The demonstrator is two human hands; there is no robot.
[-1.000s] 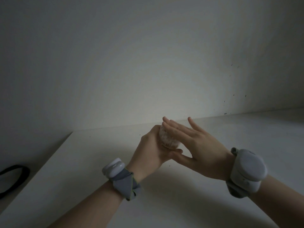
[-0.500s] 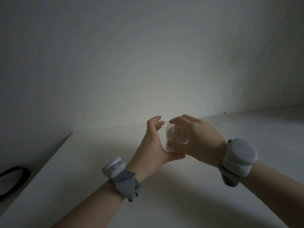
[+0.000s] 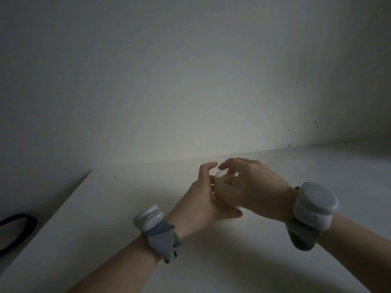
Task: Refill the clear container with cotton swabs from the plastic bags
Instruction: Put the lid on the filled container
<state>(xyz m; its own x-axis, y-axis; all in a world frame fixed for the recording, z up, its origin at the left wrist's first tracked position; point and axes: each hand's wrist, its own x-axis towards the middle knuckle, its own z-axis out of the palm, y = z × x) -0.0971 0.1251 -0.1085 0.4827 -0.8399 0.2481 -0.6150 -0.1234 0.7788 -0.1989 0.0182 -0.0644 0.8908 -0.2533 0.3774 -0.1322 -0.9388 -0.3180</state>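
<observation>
Our left hand (image 3: 203,197) cups the container (image 3: 226,192) from the side and our right hand (image 3: 260,187) curls over its top, both together on it above the table (image 3: 127,208). We think it must be held upright and gripped softly, so that no swabs (image 3: 229,183) fall out.

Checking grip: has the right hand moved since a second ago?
Yes. The right hand shifted toward the wall, its fingers now curled round the clear container.

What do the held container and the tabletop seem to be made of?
The container: probably clear plastic, glossy; pale swab tips show through its wall. The tabletop: smooth white, matt, perhaps laminate; no grain shows, though dim light leaves it open.
</observation>
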